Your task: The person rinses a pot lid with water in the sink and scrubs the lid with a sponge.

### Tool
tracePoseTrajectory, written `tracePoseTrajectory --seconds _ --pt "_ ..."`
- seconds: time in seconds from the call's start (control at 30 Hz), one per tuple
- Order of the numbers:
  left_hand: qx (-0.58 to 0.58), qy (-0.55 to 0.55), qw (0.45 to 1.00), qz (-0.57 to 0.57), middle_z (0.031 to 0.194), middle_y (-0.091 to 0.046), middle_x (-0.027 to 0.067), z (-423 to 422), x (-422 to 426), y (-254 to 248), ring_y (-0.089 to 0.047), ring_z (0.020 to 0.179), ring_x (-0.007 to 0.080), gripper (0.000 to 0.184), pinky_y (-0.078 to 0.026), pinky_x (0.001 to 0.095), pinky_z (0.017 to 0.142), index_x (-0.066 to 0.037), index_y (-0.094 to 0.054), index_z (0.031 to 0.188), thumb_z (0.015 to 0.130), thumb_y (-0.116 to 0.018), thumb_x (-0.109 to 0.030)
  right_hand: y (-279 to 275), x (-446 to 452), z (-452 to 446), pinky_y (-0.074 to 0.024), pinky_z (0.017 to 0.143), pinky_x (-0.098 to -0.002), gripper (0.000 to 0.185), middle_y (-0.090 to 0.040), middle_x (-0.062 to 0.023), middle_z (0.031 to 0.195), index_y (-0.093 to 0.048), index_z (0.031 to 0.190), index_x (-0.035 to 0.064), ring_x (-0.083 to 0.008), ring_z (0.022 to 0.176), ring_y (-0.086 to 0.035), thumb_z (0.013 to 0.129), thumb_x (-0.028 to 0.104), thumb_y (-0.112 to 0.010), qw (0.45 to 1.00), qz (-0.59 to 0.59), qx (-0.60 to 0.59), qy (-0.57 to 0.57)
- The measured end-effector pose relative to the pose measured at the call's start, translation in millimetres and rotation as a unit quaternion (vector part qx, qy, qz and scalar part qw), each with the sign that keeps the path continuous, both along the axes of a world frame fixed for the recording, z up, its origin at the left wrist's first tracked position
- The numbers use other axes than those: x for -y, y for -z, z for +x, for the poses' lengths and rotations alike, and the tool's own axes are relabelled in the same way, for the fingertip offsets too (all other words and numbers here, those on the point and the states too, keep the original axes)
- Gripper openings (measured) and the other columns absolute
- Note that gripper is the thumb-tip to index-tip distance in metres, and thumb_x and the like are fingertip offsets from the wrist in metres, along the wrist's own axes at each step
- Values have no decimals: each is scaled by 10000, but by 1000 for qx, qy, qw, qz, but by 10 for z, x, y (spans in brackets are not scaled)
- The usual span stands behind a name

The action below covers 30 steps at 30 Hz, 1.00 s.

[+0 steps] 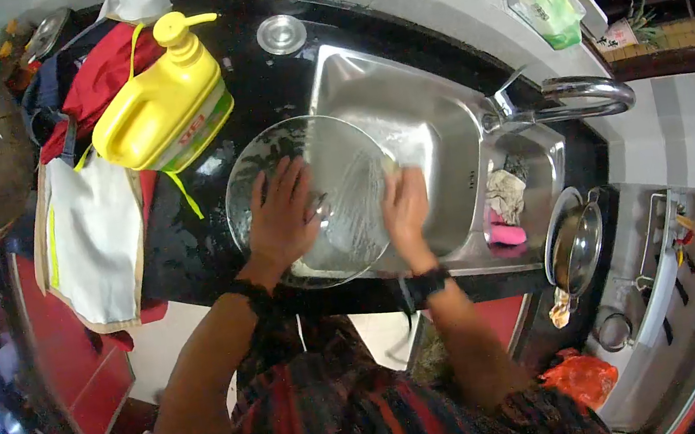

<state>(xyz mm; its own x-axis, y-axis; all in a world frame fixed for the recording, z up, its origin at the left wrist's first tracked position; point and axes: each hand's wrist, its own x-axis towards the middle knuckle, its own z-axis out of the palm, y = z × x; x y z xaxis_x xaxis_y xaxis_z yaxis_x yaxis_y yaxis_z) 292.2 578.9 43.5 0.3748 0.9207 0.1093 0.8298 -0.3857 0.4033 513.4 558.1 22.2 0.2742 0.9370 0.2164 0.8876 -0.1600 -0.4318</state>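
Head view, centre: open left hand point(283, 210) should brace the round clear glass lid point(355, 238); right hand point(406, 209), gripping something pale point(389, 164), should rub evenly.

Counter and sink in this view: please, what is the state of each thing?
Glass lid: wet, streaked, partly over the sink.
Left hand: spread flat on the lid.
Right hand: closed, fingers at the lid.
Yellow bottle: pump top on.
Faucet: no water stream visible.
Cloth: crumpled.
Red bag: crumpled.
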Motion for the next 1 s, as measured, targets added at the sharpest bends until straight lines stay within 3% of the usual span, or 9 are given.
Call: tracePoseTrajectory --seconds 0.07,0.13,0.2,0.27,0.3,0.43,0.53,0.7,1.0 --pt "15 8 1000 -2 1450 -403 102 -26 14 -34 -310 1399 248 622 -163 496 1164 -52 -448 1354 789 -602 -263 -176 -289 -70 -460 790 -436 229 -579 -226 964 -561 1022 -29 -412 911 -553 889 155 -595 999 -20 29 -15" --pt "29 5 999 -44 1492 -354 136 -10 -24 -43 -288 1413 306 800 -170 539 1155 -56 -378 1417 694 -687 -201 27 145 -37 -468 795 -427 236 -584 -225 960 -557 1020 -21 -405 915 -567 893 170 -612 999 29 3 -21" --pt "41 8 999 -30 1492 -353 136 -37 -11 28 -288 1412 308 802 -173 540 1153 -56 -379 1415 691 -691 -203 25 647 -97 -471 791 -421 237 -590 -222 948 -556 1016 -18 -400 897 -576 891 171 -624 999 31 -22 -15" --pt "53 12 998 -15 1491 -352 136 -42 17 59 -288 1411 310 804 -176 540 1151 -55 -381 1412 688 -695 -206 -120 887 -154 -476 779 -406 256 -604 -215 915 -557 1013 -13 -391 849 -590 893 197 -638 972 5 -235 24" --pt "47 12 999 -18 1490 -353 135 -35 10 51 -290 1409 311 803 -179 539 1150 -55 -382 1411 686 -695 -204 -3 809 -103 -476 769 -388 276 -611 -210 892 -557 1012 -8 -375 813 -596 896 228 -640 967 18 -248 45" --pt "49 15 999 -18 1480 -365 132 -49 1 2 -301 1402 312 795 -190 534 1147 -58 -392 1406 683 -692 -195 -114 -300 -41 -466 750 -415 238 -599 -198 908 -555 985 12 -368 845 -584 895 219 -632 992 40 -122 -12" --pt "28 2 999 -16 1452 -405 100 -17 -11 -13 -313 1403 252 656 -214 521 1143 -61 -437 1373 760 -617 -210 -141 -498 -4 -457 745 -444 221 -592 -188 906 -558 988 28 -373 861 -574 887 207 -637 993 -14 -111 -28" --pt "39 -7 999 -20 1441 -412 102 -42 0 -43 -322 1393 255 641 -220 523 1139 -55 -454 1361 767 -617 -231 -326 -88 50 -437 809 -428 166 -572 -183 959 -576 966 15 -353 913 -547 878 151 -616 990 -13 -66 -123" --pt "62 -2 998 7 1434 -428 94 -56 5 -41 -324 1388 238 622 -237 506 1134 -45 -493 1331 758 -629 -242 -283 -836 -297 -453 785 -448 133 -619 -158 921 -651 918 79 -375 863 -551 790 64 -618 972 42 24 -231"
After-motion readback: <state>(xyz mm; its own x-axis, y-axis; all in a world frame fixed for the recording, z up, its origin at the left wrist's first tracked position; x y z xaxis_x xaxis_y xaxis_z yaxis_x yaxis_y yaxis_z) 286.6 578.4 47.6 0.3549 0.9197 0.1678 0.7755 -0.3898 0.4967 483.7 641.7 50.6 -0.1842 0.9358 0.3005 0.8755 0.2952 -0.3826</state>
